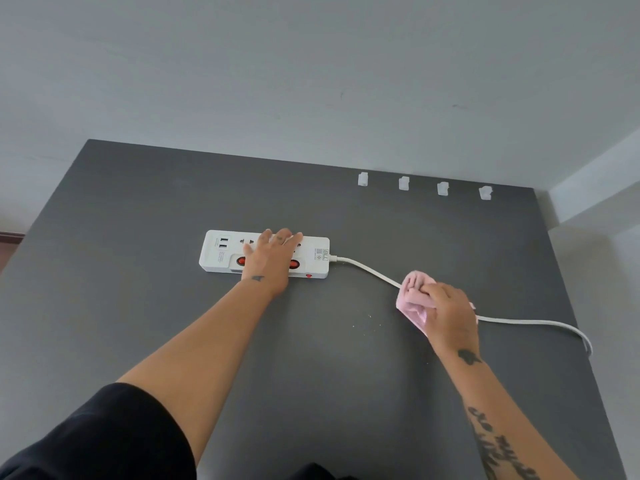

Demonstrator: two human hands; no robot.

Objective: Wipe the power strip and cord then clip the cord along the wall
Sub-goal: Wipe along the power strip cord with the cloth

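Observation:
A white power strip (pixel 221 252) with red switches lies on the dark grey table (pixel 138 306). My left hand (pixel 272 259) presses flat on its middle, fingers spread. Its white cord (pixel 367 269) runs right from the strip's end, passes through a pink cloth (pixel 414 294), and curves off toward the table's right edge. My right hand (pixel 448 317) is closed around the cloth, which is wrapped over the cord. Several white cable clips (pixel 403 183) sit in a row near the table's far edge, against the wall.
The grey wall (pixel 311 81) stands right behind the table's far edge. Small pale crumbs (pixel 363 322) dot the tabletop between my arms. The cord loops over the right edge of the table (pixel 587 344).

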